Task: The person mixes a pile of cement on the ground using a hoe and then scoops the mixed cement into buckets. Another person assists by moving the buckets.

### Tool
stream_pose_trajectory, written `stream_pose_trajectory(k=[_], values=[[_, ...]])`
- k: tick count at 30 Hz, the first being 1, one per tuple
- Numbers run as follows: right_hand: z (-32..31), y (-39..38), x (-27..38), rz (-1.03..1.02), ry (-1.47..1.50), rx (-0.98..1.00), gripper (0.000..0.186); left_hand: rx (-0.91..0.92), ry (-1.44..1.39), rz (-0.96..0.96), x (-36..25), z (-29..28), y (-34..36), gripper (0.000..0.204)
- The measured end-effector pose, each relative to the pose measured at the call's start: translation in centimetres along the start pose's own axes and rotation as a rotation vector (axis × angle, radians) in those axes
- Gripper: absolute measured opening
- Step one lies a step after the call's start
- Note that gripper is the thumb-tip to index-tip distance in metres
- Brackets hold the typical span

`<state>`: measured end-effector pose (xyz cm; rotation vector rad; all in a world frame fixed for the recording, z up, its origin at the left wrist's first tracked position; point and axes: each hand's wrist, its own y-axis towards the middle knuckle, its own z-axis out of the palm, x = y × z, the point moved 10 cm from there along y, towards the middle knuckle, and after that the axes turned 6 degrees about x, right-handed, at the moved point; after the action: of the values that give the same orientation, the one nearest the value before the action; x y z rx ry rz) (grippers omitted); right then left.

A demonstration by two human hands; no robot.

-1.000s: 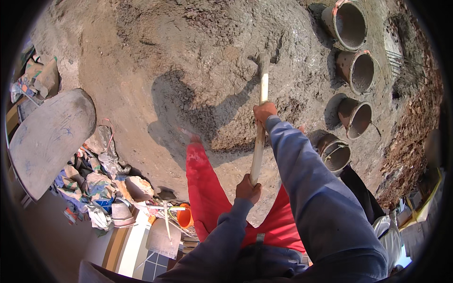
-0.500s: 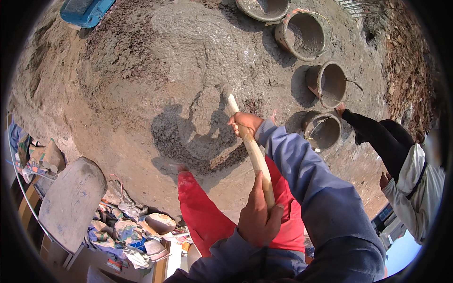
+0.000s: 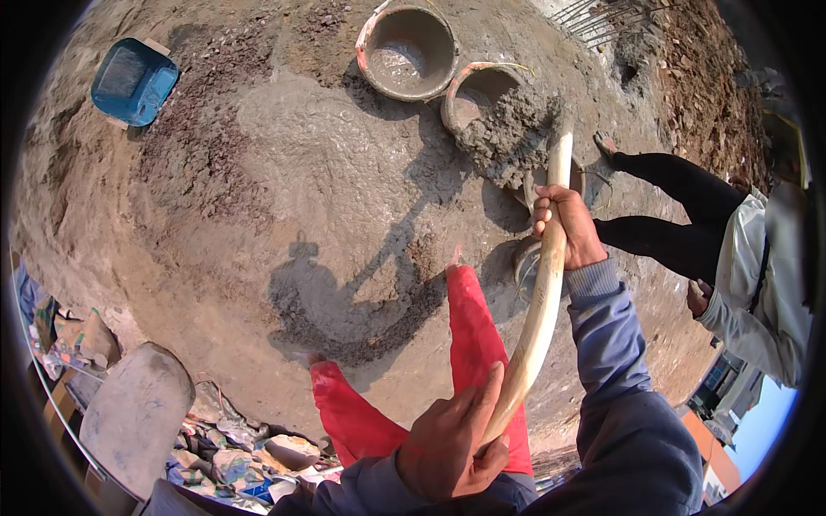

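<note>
Both my hands grip the pale, curved wooden handle of a hoe. My right hand wraps the handle partway up, near the head. Around its lower end is my left hand, forefinger laid along the wood. A heap of wet grey mortar rides on the hoe's head and hides the blade. This heap overlaps a bucket with a reddish rim, and I cannot tell whether it touches it. Behind the handle, two more buckets are partly covered.
Wet mortar spreads over the ground ahead. A mortar-smeared bucket stands at the top, a blue tub far left. To the right is a co-worker in black leggings. Crumpled sacks and a worn board lie lower left.
The hoe's head has come up from the mortar on the ground and swung right to the buckets, loaded. My hands moved right with the handle, and the view has shifted.
</note>
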<state>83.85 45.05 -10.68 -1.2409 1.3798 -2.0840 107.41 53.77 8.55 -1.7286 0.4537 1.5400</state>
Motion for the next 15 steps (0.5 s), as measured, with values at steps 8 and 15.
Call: stream_pose_trajectory(k=[8, 15], values=[[0.7, 14.1, -8.0, -0.28, -0.187, -0.164, 0.017, -0.323, 0.35, -0.318, 35.8, -1.7, 7.1, 0.021], [7.4, 5.2, -12.7, -0.589, -0.329, -0.016, 0.014, -0.403, 0.094, -0.167, 41.9, 1.8, 0.8, 0.02]])
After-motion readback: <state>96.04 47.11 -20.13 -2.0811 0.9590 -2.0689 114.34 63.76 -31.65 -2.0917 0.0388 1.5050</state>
